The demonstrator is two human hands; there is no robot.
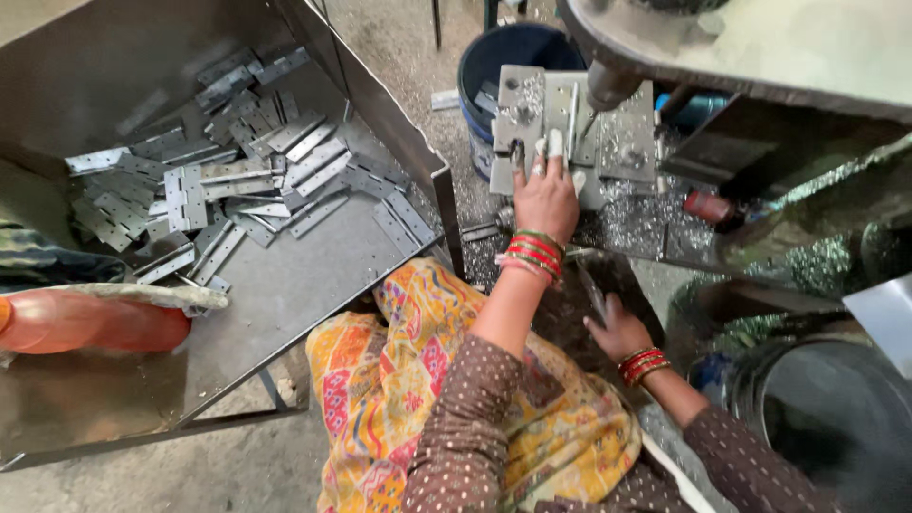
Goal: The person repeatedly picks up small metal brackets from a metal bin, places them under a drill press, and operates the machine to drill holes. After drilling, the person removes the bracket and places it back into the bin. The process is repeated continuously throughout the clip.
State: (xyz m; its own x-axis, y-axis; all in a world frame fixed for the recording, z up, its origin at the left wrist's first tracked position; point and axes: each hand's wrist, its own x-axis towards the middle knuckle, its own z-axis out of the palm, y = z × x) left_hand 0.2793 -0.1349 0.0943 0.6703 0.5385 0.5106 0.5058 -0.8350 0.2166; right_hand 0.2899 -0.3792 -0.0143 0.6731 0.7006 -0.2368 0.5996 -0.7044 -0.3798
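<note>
On the drill jig [608,142] — a hinge [560,119] under the left grip [546,195].

Flat grey steel hinges [237,171]: dull satin metal, smooth. Large sheet-metal tray [313,285]: matt, scuffed. Grey metal drilling jig plate [622,133]: worn, strewn with bright glittering swarf [646,223]. Orange plastic bottle [90,323]: semi-gloss. Yellow patterned cloth [399,370]: soft, matt.
</note>
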